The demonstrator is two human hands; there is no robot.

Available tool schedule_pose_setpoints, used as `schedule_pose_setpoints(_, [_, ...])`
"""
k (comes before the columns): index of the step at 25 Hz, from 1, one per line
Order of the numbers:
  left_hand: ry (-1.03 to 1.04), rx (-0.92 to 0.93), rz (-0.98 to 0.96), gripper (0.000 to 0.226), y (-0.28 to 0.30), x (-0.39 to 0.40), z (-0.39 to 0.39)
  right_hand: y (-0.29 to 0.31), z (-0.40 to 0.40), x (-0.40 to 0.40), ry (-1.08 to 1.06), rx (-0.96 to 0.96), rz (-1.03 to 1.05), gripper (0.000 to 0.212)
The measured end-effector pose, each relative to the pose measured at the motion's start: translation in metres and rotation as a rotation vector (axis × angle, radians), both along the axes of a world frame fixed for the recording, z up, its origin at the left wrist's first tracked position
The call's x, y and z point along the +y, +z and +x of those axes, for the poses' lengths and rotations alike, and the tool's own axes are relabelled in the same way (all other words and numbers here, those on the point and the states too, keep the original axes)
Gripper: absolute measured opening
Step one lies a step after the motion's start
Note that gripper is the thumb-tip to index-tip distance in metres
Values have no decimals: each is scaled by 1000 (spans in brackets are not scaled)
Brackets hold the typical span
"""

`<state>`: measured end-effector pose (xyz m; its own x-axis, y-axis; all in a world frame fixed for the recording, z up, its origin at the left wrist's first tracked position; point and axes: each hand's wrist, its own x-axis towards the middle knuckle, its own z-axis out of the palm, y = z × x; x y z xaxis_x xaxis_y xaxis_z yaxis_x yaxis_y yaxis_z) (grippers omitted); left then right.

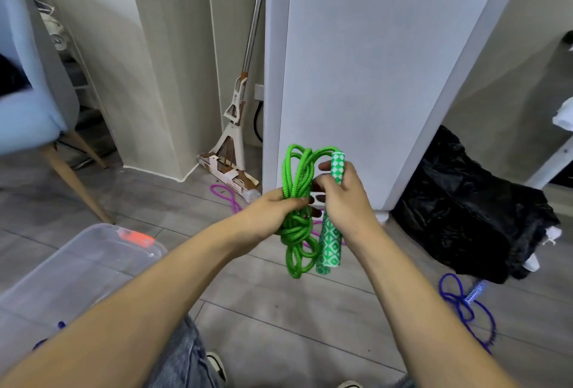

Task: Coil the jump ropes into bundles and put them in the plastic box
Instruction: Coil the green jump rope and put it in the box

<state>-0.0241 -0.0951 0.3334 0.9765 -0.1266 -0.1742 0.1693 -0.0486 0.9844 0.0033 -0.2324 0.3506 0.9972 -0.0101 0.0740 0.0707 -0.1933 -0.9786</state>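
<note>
From the head camera, your left hand (273,211) grips the green rope (296,201) around the middle of its coils, fingers curled tight, so the loops above and below cannot spring apart. Your right hand (344,198) closes round the green-and-white handles (330,234), holding them upright just beside the coils at their 3 o'clock; that keeps both ends together while you bind the bundle, which looks nearly finished.

The plastic box (93,260) sits on the floor at your 8 o'clock, its lid with an orange latch (136,238) apparently still on, so you will likely need to free a hand to open it.

More work waits: a blue rope (462,304) lies loose at 4 o'clock, near the black bag (471,211), and a pink rope (228,197) sprawls at 11 o'clock from your hands, by the mop (235,127) leaning between the wall and the white cabinet (372,62).
</note>
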Motion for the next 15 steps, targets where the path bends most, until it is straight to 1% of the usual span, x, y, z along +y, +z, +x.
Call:
schedule_pose_setpoints(2, [-9, -25, -33, 14, -3, -5, -2, -5, -1, 7, -32, -13, 63, 19])
schedule_pose_setpoints(4, [-26, -73, -40, 18, -4, -7, -4, -9, -5, 15, -34, 1, 195, 16])
schedule_pose_setpoints(7, [-88, -155, 26, 23, -3, -3, -5, -8, -14, 26, -17, 76, 368, 16])
schedule_pose_setpoints(9, [-177, -203, 64, 22, -1, 2, -7, -8, -15, 26, 3, 97, 414, 17])
schedule_pose_setpoints(11, [-208, -245, 99, 27, -1, 3, -8, -2, -17, 23, 51, 83, 340, 19])
schedule_pose_setpoints(13, [-108, -295, 199, 25, -5, 4, -6, -1, -19, 23, 129, 59, 226, 20])
schedule_pose_setpoints(15, [12, -322, 388, 29, -12, 6, -1, -5, -18, 24, 165, 31, 89, 23])
